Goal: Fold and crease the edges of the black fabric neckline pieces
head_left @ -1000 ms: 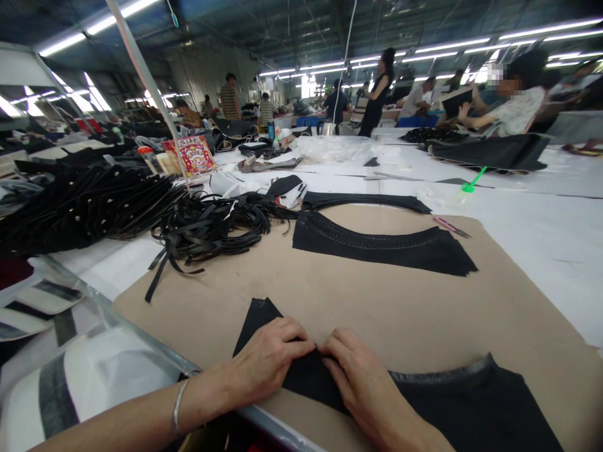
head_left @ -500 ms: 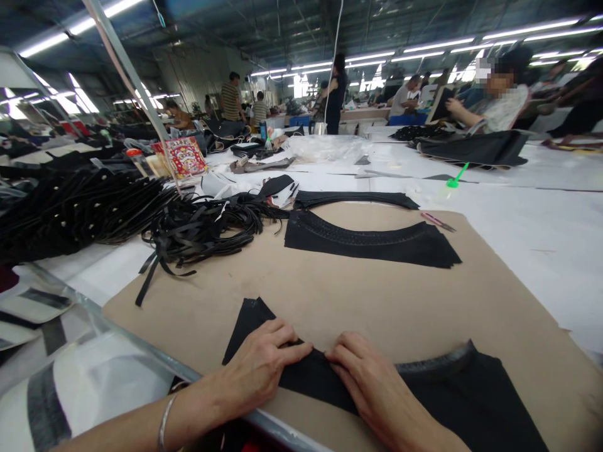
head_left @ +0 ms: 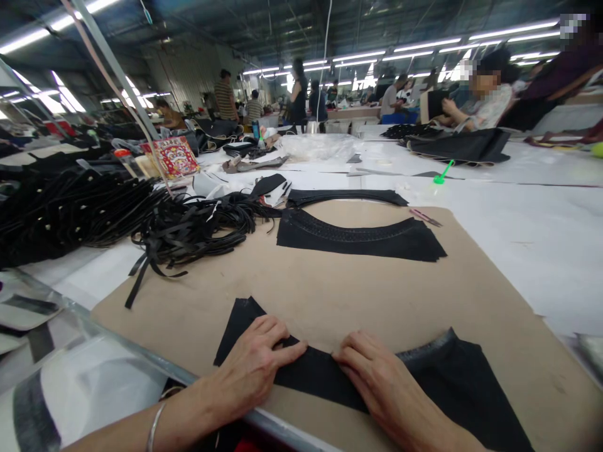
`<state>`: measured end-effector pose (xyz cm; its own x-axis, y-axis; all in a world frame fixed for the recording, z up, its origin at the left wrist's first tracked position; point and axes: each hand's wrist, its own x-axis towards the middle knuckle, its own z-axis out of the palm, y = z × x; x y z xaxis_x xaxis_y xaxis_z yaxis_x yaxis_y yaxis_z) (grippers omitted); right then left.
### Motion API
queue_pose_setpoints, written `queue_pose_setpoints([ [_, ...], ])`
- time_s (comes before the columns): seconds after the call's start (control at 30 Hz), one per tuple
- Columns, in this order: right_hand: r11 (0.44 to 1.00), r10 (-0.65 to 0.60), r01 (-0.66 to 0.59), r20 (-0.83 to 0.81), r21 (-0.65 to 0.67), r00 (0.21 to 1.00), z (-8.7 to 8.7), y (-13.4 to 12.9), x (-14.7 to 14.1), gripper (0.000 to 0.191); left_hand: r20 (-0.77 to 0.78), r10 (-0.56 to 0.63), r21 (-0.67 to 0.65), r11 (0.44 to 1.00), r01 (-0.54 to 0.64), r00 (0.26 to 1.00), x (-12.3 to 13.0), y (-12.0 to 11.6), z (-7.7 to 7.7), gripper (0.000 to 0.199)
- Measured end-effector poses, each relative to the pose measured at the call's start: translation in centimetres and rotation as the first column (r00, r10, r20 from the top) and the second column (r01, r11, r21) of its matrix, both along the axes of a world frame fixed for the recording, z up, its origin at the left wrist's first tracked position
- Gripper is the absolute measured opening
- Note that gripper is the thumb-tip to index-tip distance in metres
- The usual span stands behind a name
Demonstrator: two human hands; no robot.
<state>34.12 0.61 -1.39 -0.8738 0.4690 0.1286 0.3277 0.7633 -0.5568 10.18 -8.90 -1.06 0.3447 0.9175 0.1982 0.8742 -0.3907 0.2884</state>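
In front of me a curved black fabric panel (head_left: 320, 376) lies on the tan board, with a shiny dark strip along its concave edge at the right. My left hand (head_left: 257, 358) rests palm down on the panel's left part, thumb stretched along the edge and fingers bent over it. Just to the right, my right hand (head_left: 372, 370) pinches the same curved edge with its fingertips together; its thumb is mostly hidden. Between the two hands a short stretch of the edge shows. Farther back lie stacked black panels (head_left: 353, 242), with marks along their curve.
A tan board (head_left: 226, 282) covers the near table. A heap of black straps (head_left: 188, 229) lies at left, beside piled black pieces (head_left: 70, 213). Small pink-handled snips (head_left: 424, 216) lie behind the panels. A metal table edge (head_left: 179, 370) runs near my left forearm. Co-workers are farther back.
The view has shifted slightly, so things on the table appear farther left. My right hand has moved a little rightward along the edge, widening the gap from my left hand.
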Motion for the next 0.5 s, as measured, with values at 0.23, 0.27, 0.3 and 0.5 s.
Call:
queue_pose_setpoints([
  [0.23,0.996,0.039,-0.038,-0.016,0.078,0.999,-0.5,-0.3,0.4,0.023,0.102,-0.013,-0.046,0.999,0.018,0.995,3.0,0.4,-0.1,0.047],
  [0.27,0.995,0.042,-0.041,-0.017,0.088,0.999,-0.6,-0.3,0.4,0.023,0.101,-0.022,-0.059,0.998,0.028,0.995,3.4,0.5,-0.2,0.047],
  [0.3,0.995,0.035,-0.034,-0.015,0.097,0.999,-0.8,-0.2,0.5,0.022,0.095,-0.029,-0.068,0.997,0.035,0.995,3.7,0.6,-0.3,0.047],
  [0.5,0.975,-0.021,0.004,0.070,0.223,0.997,0.6,-1.3,0.7,0.014,0.106,-0.133,0.214,0.971,0.108,0.985,5.1,-0.6,-1.3,0.044],
])
